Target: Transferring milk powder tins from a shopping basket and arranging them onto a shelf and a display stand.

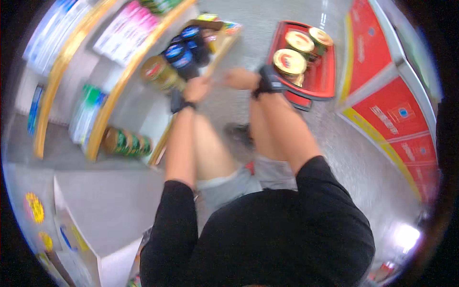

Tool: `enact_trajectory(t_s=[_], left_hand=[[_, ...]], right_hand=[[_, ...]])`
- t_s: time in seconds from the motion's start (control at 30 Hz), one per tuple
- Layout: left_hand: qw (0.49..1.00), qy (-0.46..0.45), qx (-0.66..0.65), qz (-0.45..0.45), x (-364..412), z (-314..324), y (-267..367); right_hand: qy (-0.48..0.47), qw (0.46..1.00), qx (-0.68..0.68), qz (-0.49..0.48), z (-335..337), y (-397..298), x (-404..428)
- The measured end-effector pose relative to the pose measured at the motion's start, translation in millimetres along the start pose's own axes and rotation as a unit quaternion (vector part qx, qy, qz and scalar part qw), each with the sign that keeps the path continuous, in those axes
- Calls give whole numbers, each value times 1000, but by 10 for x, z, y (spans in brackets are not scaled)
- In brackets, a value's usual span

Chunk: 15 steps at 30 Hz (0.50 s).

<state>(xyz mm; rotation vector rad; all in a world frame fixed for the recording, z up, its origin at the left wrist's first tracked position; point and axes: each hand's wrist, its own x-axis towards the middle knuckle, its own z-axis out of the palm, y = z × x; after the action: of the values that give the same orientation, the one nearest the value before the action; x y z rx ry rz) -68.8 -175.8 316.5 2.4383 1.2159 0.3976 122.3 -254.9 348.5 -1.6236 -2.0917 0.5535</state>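
Observation:
My left hand (197,89) is at the front edge of the bottom shelf (163,138), beside a jar with a gold-coloured lid (156,70). Motion blurs its fingers, so I cannot tell whether they grip anything. Over the floor between shelf and basket is my right hand (241,79), its blurred fingers turned towards the left one. Both wrists wear dark bands. Right of that hand, a red shopping basket (324,80) with a black rim sits on the floor. Inside it stand three jars with pale gold lids (289,61).
Dark containers with blue lids (178,55) stand deeper along the bottom shelf. Nearer me there is a brown-and-green jar (127,142). Packaged goods (125,32) fill parts of the upper shelves. Red cartons (394,111) line the right side. A grey panel (111,208) lies at lower left.

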Motion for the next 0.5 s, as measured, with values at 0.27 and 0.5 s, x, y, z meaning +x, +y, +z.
enact_trajectory(t_s=[0.27, 0.5], left_hand=[[990, -52, -79, 102, 108, 163, 396], [981, -123, -130, 75, 326, 372, 221]], right_hand=[[-25, 981, 99, 164, -220, 381, -263], [92, 928, 221, 286, -389, 601, -632]])
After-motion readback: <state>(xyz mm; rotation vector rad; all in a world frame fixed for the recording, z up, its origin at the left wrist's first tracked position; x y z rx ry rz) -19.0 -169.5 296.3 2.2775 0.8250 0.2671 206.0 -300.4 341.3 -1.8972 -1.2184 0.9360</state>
